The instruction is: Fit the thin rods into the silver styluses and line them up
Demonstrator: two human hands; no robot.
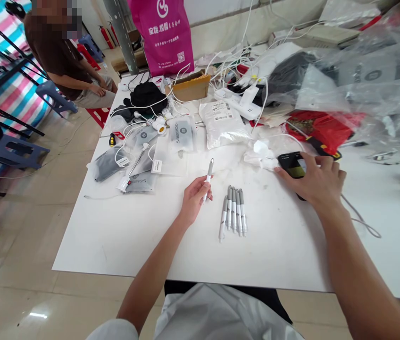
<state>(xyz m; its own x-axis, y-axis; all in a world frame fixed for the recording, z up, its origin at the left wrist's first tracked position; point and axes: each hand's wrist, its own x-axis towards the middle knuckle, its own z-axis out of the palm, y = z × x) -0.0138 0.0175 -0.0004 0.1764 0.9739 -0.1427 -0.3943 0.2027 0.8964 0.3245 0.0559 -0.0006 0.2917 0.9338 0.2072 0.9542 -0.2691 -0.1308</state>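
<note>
My left hand (195, 198) is closed round a white and grey pen (208, 176), which points up and away from me. Just right of it, several more pens (233, 212) lie side by side on the white table (132, 226). My right hand (315, 182) rests with curled fingers on a black phone (292, 164), whose screen shows at the hand's left edge. A white cable runs from under that wrist toward the table's right side.
Packaged items in clear and white bags (180, 137), white cables, a cardboard box (189, 87) and a magenta bag (162, 33) crowd the table's far half. Crumpled plastic wrap (373, 80) covers the far right. A seated person (62, 61) is at the far left, by blue stools.
</note>
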